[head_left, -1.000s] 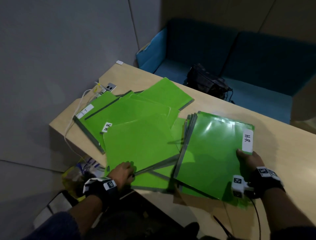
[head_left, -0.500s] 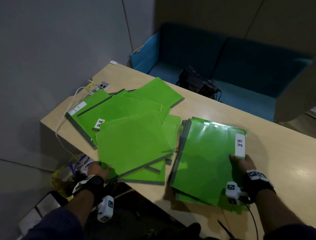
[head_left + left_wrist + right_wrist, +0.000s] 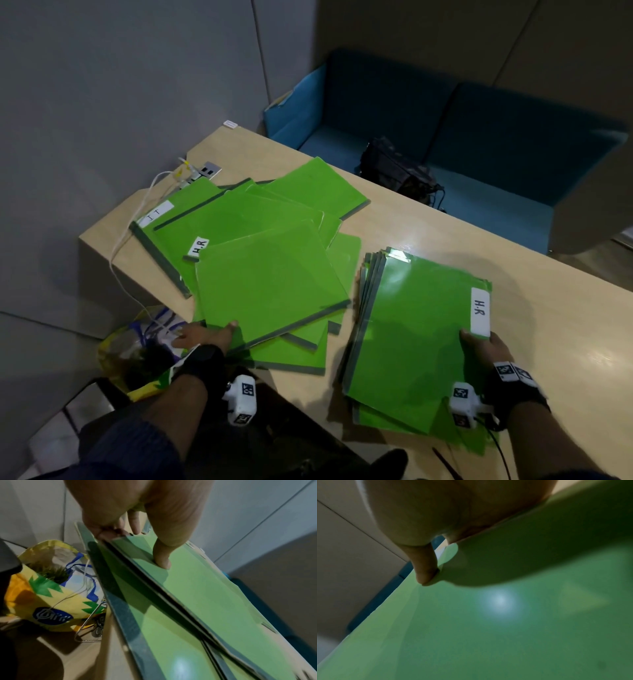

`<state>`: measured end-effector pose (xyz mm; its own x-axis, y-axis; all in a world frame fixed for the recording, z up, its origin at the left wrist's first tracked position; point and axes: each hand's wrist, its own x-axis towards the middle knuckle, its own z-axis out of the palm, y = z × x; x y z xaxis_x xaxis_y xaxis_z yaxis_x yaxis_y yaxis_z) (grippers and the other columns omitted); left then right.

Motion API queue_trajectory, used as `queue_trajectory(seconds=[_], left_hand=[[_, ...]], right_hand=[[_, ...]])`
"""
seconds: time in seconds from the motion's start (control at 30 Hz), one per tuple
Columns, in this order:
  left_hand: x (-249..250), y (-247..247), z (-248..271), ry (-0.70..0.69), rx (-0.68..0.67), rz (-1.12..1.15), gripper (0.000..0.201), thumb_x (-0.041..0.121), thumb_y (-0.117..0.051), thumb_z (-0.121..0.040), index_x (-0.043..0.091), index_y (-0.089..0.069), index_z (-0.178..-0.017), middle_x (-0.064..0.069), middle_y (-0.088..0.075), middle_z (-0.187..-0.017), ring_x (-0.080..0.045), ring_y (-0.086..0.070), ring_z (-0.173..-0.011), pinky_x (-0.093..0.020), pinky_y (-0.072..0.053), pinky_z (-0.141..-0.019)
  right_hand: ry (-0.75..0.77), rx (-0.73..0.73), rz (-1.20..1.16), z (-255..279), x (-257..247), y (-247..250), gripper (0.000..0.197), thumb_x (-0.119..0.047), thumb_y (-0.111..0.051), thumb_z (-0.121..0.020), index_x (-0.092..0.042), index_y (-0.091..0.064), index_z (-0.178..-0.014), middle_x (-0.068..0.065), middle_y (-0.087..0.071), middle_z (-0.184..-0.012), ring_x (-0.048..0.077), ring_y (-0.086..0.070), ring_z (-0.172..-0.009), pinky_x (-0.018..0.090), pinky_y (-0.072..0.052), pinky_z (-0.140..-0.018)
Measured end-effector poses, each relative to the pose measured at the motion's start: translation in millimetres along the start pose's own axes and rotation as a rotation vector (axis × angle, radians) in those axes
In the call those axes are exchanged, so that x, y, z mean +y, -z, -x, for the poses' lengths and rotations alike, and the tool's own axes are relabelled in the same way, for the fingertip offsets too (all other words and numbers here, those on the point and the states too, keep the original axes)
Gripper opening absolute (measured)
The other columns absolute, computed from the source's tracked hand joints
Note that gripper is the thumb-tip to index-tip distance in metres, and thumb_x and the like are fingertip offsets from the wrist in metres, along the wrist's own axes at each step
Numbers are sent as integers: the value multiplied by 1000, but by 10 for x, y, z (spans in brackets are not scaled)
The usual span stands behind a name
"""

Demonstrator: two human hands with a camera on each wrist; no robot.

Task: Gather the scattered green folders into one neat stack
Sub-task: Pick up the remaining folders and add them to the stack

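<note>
Head view: my left hand (image 3: pixel 202 337) pinches the top loose folder (image 3: pixel 270 287), thumb above, to lift it toward the stack (image 3: pixel 418 335) my right hand (image 3: pixel 486 349) clasps steady at the table (image 3: pixel 565 325) edge.

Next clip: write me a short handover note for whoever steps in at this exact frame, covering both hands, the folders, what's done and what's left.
Left hand: pinches the near corner of the top loose folder, thumb on top, fingers under.
Right hand: holds the near right edge of the gathered stack, thumb on top, just below its H.R label.
Folders: the stack lies on the right of the table, edges slightly fanned. The scattered pile lies to its left, overlapping at odd angles.
Done: several folders stacked.
Left: move the pinched folder over, then the rest of the pile, and square the edges.
</note>
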<state>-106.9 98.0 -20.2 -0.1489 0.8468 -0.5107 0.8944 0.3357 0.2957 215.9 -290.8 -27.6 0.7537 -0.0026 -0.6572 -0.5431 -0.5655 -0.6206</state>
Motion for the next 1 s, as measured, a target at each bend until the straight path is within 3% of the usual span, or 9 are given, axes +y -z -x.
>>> queue_trajectory(seconds=[0.1, 0.27, 0.37, 0.43, 0.53, 0.63, 0.8, 0.9, 1.0], left_hand=[[97, 17, 32, -44, 8, 144, 71, 38, -74, -83, -2, -43, -133, -26, -42, -143, -44, -49, -122, -46, -41, -99], [238, 293, -64, -266, 17, 483, 60, 22, -70, -87, 7, -37, -134, -20, -47, -141, -40, -47, -128, -45, -41, -103], [563, 779, -68, -508, 34, 605, 58, 17, -70, -88, 9, -43, -138, -16, -44, -145, -29, -44, -130, -32, -37, -99], [890, 1227, -45, -653, -42, 729, 42, 17, -71, -86, 16, -58, -126, -5, -62, -128, -20, -57, -108, -25, -48, -80], [1389, 1803, 208, -843, -131, 812, 25, 37, -79, -76, 26, -68, -96, 19, -72, -72, 3, -62, -62, -14, -51, -53], [1859, 1985, 521, -983, -296, 864, 28, 14, -68, -87, 12, -60, -114, 22, -71, -70, 7, -65, -63, -10, -53, -63], [2376, 1456, 933, -1059, -614, 603, 55, 50, -91, -42, 31, -74, -91, 15, -76, -83, -1, -70, -73, -19, -58, -69], [2569, 833, 1045, -1058, -712, 382, 36, 20, -86, -66, 26, -73, -100, 14, -75, -92, -20, -67, -97, -24, -58, -79], [2707, 298, 1168, -1052, -596, 123, 57, 14, -82, -73, 19, -63, -126, 3, -60, -125, -17, -49, -125, -35, -39, -109]], right_hand=[[22, -1, 13, -25, -4, 12, 45, -29, -64, -95, -10, -51, -133, 21, -66, -95, 32, -58, -66, 33, -48, -52], [15, 8, 17, 2, -20, 7, 46, -29, -63, -96, -10, -49, -135, 18, -66, -101, 35, -62, -75, 36, -51, -59], [52, -18, 87, 65, -75, 22, 36, -31, -61, -97, -8, -50, -123, 13, -64, -92, 32, -62, -75, 38, -53, -61], [68, -27, 118, 60, -81, 29, 40, -36, -62, -94, -11, -52, -123, 13, -66, -93, 35, -66, -78, 46, -60, -67], [57, -26, 122, -95, 39, 37, 51, -44, -66, -87, -16, -54, -128, 14, -70, -97, 38, -69, -80, 58, -61, -70], [50, -51, 112, -92, 39, 35, 52, -47, -65, -86, -18, -54, -127, 14, -70, -98, 36, -69, -77, 52, -62, -66], [58, -133, 112, 16, -52, 87, 40, -43, -61, -92, -16, -56, -120, 14, -72, -91, 39, -70, -79, 39, -58, -54], [114, -179, 144, 45, -102, 148, 27, -36, -59, -97, -10, -58, -106, 8, -65, -75, 25, -60, -62, 31, -48, -54], [148, -234, 169, 9, -52, 193, 28, -39, -61, -94, -15, -62, -109, 14, -72, -90, 32, -68, -76, 42, -58, -70]])
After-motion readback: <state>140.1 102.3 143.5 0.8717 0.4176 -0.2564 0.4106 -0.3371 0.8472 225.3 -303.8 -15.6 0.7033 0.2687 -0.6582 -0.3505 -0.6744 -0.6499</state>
